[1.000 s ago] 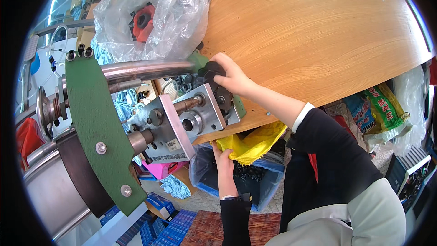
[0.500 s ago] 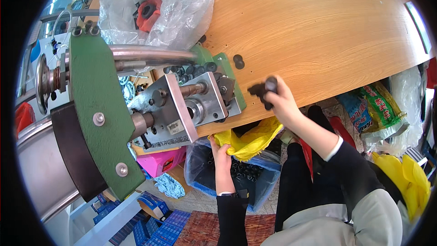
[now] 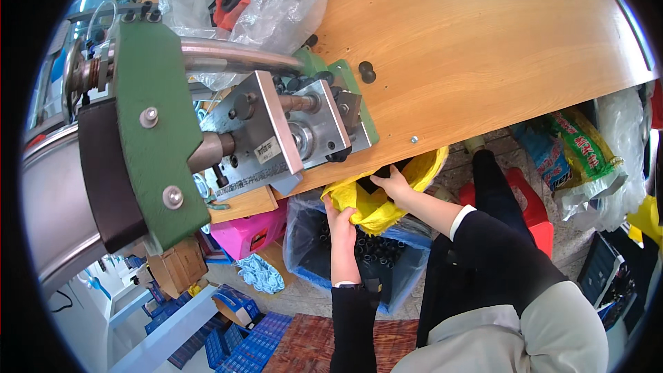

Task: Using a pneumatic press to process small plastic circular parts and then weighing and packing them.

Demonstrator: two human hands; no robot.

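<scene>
A yellow woven bag (image 3: 367, 211) hangs at the front edge of the bench, its mouth turned upward. My left hand (image 3: 340, 226) is closed on the left side of the bag's rim. Inside the mouth is my right hand (image 3: 396, 188), beside dark material; its fingertips are partly hidden, so whether it holds anything cannot be told. Below the bag stands a bin lined with blue plastic (image 3: 311, 262), with many small black rings (image 3: 380, 252) in it. Left of my hands is a green press (image 3: 155, 131) with a steel die fixture (image 3: 276, 135).
Two black round pieces (image 3: 367, 72) lie on the wooden bench top (image 3: 469, 41). A clear plastic bag (image 3: 290, 0) rests behind the press. A pink container (image 3: 252, 231) sits under the bench edge. On the right are a red stool (image 3: 532, 211) and printed sacks (image 3: 580, 145).
My right hand has moved from above the bench, where it held black parts, down and left into the yellow bag's mouth. My left hand keeps its grip on the rim. The view has shifted slightly.
</scene>
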